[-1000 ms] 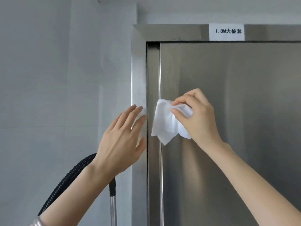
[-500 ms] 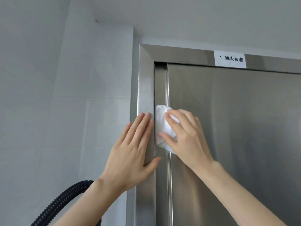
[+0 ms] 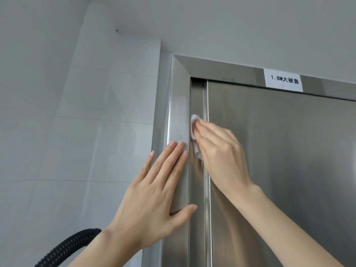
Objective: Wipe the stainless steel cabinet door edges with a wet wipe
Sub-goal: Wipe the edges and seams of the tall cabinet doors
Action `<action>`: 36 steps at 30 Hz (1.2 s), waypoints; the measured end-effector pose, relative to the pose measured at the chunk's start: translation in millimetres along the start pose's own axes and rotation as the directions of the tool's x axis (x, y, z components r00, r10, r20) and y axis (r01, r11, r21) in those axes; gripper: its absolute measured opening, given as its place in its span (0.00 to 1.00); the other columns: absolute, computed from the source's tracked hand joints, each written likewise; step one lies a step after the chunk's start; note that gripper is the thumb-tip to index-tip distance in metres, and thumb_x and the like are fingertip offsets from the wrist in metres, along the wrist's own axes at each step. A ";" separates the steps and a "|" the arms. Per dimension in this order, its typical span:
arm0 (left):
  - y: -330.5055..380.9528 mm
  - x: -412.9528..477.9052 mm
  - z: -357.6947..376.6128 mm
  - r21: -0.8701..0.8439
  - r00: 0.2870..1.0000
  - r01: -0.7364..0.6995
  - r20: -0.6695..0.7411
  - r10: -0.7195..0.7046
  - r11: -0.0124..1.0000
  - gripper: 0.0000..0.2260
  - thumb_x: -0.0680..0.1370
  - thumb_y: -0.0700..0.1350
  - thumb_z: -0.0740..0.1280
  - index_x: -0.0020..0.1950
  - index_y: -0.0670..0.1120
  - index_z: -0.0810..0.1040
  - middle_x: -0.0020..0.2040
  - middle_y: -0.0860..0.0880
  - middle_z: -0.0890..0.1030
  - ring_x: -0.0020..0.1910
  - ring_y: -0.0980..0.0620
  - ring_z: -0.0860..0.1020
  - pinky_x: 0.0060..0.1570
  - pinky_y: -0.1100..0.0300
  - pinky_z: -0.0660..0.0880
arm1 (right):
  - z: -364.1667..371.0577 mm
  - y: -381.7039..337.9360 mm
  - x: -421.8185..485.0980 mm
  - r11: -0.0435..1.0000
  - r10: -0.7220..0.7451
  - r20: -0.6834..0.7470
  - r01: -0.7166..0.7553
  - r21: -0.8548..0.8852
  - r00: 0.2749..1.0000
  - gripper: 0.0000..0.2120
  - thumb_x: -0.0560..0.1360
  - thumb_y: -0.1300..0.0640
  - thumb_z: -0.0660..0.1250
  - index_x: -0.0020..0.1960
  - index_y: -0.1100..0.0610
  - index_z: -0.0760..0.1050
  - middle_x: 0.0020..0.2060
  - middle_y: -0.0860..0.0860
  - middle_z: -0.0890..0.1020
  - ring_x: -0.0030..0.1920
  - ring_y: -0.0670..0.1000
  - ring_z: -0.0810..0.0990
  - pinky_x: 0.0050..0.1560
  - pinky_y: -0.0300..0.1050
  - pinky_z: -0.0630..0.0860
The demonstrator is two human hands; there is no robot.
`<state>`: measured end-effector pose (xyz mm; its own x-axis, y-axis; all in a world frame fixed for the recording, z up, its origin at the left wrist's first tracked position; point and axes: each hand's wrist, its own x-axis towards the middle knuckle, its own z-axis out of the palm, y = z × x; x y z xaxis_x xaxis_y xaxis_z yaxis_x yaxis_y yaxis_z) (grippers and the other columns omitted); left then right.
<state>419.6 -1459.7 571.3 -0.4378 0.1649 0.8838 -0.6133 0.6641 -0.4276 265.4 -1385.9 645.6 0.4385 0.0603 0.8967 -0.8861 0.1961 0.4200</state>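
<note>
White glossy tiles cover the wall [image 3: 86, 132] on the left, and low in that corner a black ribbed hose [image 3: 67, 247] curves in from the bottom edge of the view. Next comes the left hand [image 3: 154, 195], reaching up from below: it lies flat against the brushed steel frame [image 3: 178, 116] of the cabinet, fingers straight and close together, thumb spread out to the side with its tip at the frame's inner edge, holding nothing. Just right of the frame runs a narrow recessed strip [image 3: 197, 101] along the left edge of the door, and the wet wipe [image 3: 194, 120] sits bunched up in this strip, a little above the left fingertips. The right hand [image 3: 221, 151] presses it there with its fingers stretched out over it; white folds of the wipe show past the fingertips and again under the heel of the hand, and the thumb is hidden. Further right spreads the wide stainless steel door [image 3: 279, 170], and above it a white label [image 3: 284, 80] with black print is stuck on the top of the frame.
</note>
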 end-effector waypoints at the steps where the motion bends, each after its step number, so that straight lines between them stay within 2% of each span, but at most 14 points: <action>1: -0.3 -0.2 -0.1 -0.001 1.000 0.001 0.003 -0.001 1.000 0.39 0.75 0.64 0.59 0.77 0.40 0.58 0.79 0.45 0.57 0.78 0.48 0.54 0.71 0.46 0.58 | -1.1 -0.1 -3.9 1.000 -0.008 -0.003 0.008 0.001 1.000 0.14 0.69 0.67 0.70 0.55 0.63 0.80 0.55 0.54 0.82 0.58 0.53 0.80 0.56 0.45 0.74; 4: -1.5 -0.2 0.7 0.019 1.000 -0.013 -0.001 0.013 1.000 0.39 0.75 0.64 0.59 0.77 0.40 0.59 0.79 0.45 0.58 0.78 0.48 0.55 0.71 0.46 0.59 | 0.4 13.4 32.1 1.000 0.012 0.059 -0.012 -0.001 0.998 0.13 0.68 0.66 0.69 0.53 0.62 0.81 0.54 0.54 0.83 0.57 0.53 0.80 0.55 0.44 0.74; 8: -3.0 -0.4 1.3 0.049 0.999 -0.033 -0.021 0.034 0.998 0.38 0.75 0.64 0.59 0.77 0.40 0.60 0.78 0.45 0.58 0.78 0.47 0.56 0.70 0.46 0.60 | 5.4 37.7 91.2 0.996 0.045 0.206 -0.028 -0.088 0.977 0.12 0.74 0.63 0.62 0.54 0.58 0.80 0.56 0.50 0.81 0.61 0.50 0.75 0.58 0.46 0.68; 12: -2.9 -2.5 0.7 0.055 0.999 -0.039 -0.027 0.041 0.998 0.37 0.76 0.63 0.58 0.76 0.40 0.60 0.78 0.44 0.59 0.78 0.47 0.56 0.70 0.46 0.60 | 0.1 30.6 55.7 0.998 -0.055 0.047 0.053 0.034 0.997 0.11 0.68 0.66 0.66 0.49 0.61 0.83 0.50 0.54 0.84 0.54 0.53 0.82 0.50 0.46 0.76; 15: -1.6 -4.8 -2.2 0.065 0.999 -0.036 -0.012 0.037 0.997 0.37 0.76 0.63 0.58 0.76 0.39 0.60 0.78 0.44 0.58 0.78 0.46 0.56 0.71 0.45 0.60 | -5.6 20.0 33.3 0.996 -0.060 0.032 0.058 0.069 0.998 0.10 0.70 0.64 0.66 0.47 0.60 0.84 0.48 0.52 0.85 0.52 0.52 0.83 0.48 0.44 0.77; 18: -1.0 -4.3 -5.7 0.102 0.999 -0.043 0.014 0.042 0.994 0.36 0.76 0.63 0.58 0.76 0.39 0.61 0.78 0.43 0.59 0.77 0.45 0.56 0.71 0.45 0.59 | -3.2 31.6 71.8 0.998 0.051 0.175 -0.055 0.017 0.983 0.12 0.72 0.61 0.61 0.49 0.58 0.82 0.50 0.53 0.84 0.54 0.54 0.81 0.50 0.49 0.76; 20: -0.6 -3.4 -6.7 0.116 0.999 -0.052 0.010 0.051 0.992 0.36 0.76 0.62 0.58 0.76 0.38 0.61 0.78 0.42 0.59 0.77 0.44 0.57 0.72 0.45 0.59 | 4.4 42.5 96.3 0.994 0.105 0.233 -0.098 -0.043 0.967 0.13 0.74 0.61 0.59 0.52 0.57 0.80 0.53 0.50 0.82 0.56 0.51 0.78 0.53 0.44 0.74; 21: 0.3 -3.4 -6.2 0.121 0.998 -0.057 0.001 0.057 0.991 0.36 0.77 0.62 0.58 0.76 0.38 0.62 0.77 0.42 0.60 0.77 0.44 0.57 0.72 0.46 0.59 | 7.3 44.7 100.2 0.995 0.097 0.252 -0.094 -0.024 0.963 0.13 0.75 0.62 0.59 0.52 0.58 0.80 0.54 0.50 0.81 0.57 0.50 0.77 0.53 0.38 0.73; 22: 1.6 -4.3 -5.3 0.123 0.998 -0.061 -0.009 0.063 0.991 0.35 0.77 0.61 0.58 0.75 0.37 0.62 0.77 0.41 0.60 0.77 0.43 0.58 0.72 0.46 0.59 | 8.1 43.1 95.8 0.997 0.071 0.264 -0.074 0.002 0.962 0.13 0.76 0.63 0.58 0.53 0.59 0.80 0.54 0.50 0.81 0.57 0.49 0.77 0.53 0.35 0.71; 23: 3.5 -5.8 -4.0 0.123 0.998 -0.064 -0.021 0.067 0.990 0.34 0.77 0.59 0.58 0.75 0.36 0.63 0.77 0.40 0.61 0.76 0.42 0.58 0.72 0.46 0.59 | 6.0 36.4 84.3 0.998 0.049 0.270 -0.054 0.011 0.962 0.12 0.76 0.63 0.59 0.53 0.59 0.80 0.55 0.51 0.81 0.58 0.48 0.77 0.55 0.37 0.71; 25: 7.5 -10.6 -1.2 0.128 0.997 -0.071 -0.035 0.076 0.989 0.33 0.78 0.57 0.57 0.74 0.35 0.64 0.76 0.39 0.62 0.76 0.41 0.59 0.72 0.47 0.59 | -3.9 19.5 42.0 0.999 -0.004 0.158 -0.004 0.053 0.987 0.12 0.74 0.62 0.61 0.49 0.59 0.82 0.52 0.52 0.83 0.56 0.50 0.80 0.52 0.44 0.74; 28: 12.4 -22.8 1.7 0.128 0.996 -0.079 -0.032 0.083 0.989 0.32 0.78 0.56 0.57 0.74 0.34 0.63 0.76 0.38 0.62 0.76 0.41 0.59 0.72 0.48 0.59 | -19.7 -7.8 -37.1 0.982 -0.064 0.031 0.057 0.181 0.997 0.08 0.71 0.66 0.67 0.47 0.60 0.83 0.49 0.51 0.84 0.53 0.51 0.82 0.50 0.46 0.76; 32: 14.5 -33.4 2.6 0.111 0.996 -0.080 -0.020 0.082 0.991 0.30 0.79 0.55 0.57 0.74 0.35 0.63 0.76 0.39 0.61 0.77 0.43 0.58 0.73 0.48 0.59 | -26.3 -7.1 -43.9 0.981 -0.055 0.168 0.022 0.192 0.984 0.10 0.68 0.67 0.71 0.48 0.58 0.84 0.51 0.50 0.84 0.55 0.50 0.81 0.53 0.43 0.73; 36: 11.5 -35.5 1.8 0.090 0.991 -0.121 -0.048 0.126 0.989 0.28 0.79 0.51 0.58 0.73 0.35 0.66 0.75 0.38 0.63 0.76 0.42 0.60 0.73 0.48 0.59 | -21.6 -2.7 -9.2 0.990 0.034 0.233 -0.065 0.128 0.972 0.14 0.67 0.67 0.66 0.50 0.59 0.83 0.52 0.51 0.83 0.57 0.52 0.80 0.55 0.44 0.71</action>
<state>426.9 -1459.3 534.6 -0.4792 0.2818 0.8312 -0.6124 0.5711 -0.5467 267.0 -1365.9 633.2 0.3614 -0.1623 0.9182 -0.9246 0.0650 0.3754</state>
